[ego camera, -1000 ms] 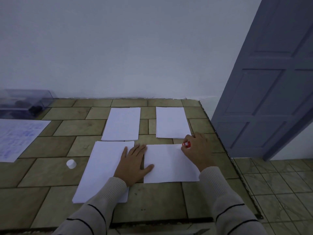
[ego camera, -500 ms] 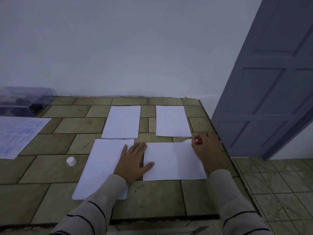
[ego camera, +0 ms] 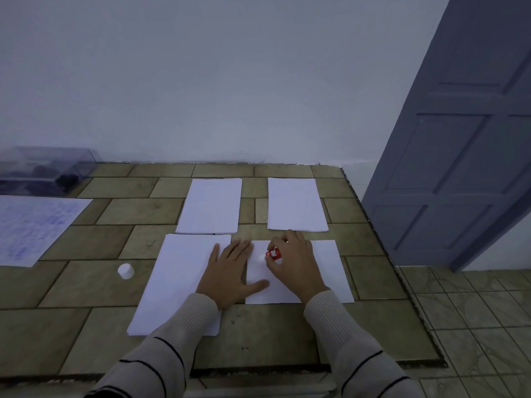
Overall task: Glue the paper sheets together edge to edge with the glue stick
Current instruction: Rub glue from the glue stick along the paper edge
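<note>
1. The right hand (ego camera: 293, 262) grips a red glue stick (ego camera: 273, 253), with fingers and thumb curled round its barrel. The stick's pale tip points down and toward the other hand, at the paper beneath; whether it touches the paper cannot be told.
2. The left hand (ego camera: 230, 271) lies flat just beside the right hand, holding nothing. Its fingers are straight and slightly spread, and its thumb stretches out toward the right hand.
3. Under the right hand lies the near right sheet (ego camera: 330, 268), white and flat on the desk (ego camera: 115, 211). The right hand covers the part of it nearest the left hand, and the left thumb rests on that same side.
4. The near left sheet (ego camera: 178, 282) lies under the outer side of the left hand and runs on away from it. A strip of desk shows between the two near sheets below the left wrist.
5. Beyond the left fingertips lies the far left sheet (ego camera: 211, 205), its near edge right at the near left sheet. Beyond the right knuckles lies the far right sheet (ego camera: 296, 203). The two far sheets are apart.
6. A small white cap (ego camera: 125, 270) stands on the desk out past the left hand, beyond the near left sheet and well apart from the glue stick.
7. Further out on that side lies a printed sheet (ego camera: 37, 225) with blue marks. Beyond it a clear box (ego camera: 43, 170) stands at the wall.
8. Out past the right hand the desk ends. There stands a grey-blue door (ego camera: 459, 168), with a tiled floor (ego camera: 474, 311) below it.
9. Both sleeves (ego camera: 339, 320) are pale, ribbed at the cuff, with thin dark stripes.
</note>
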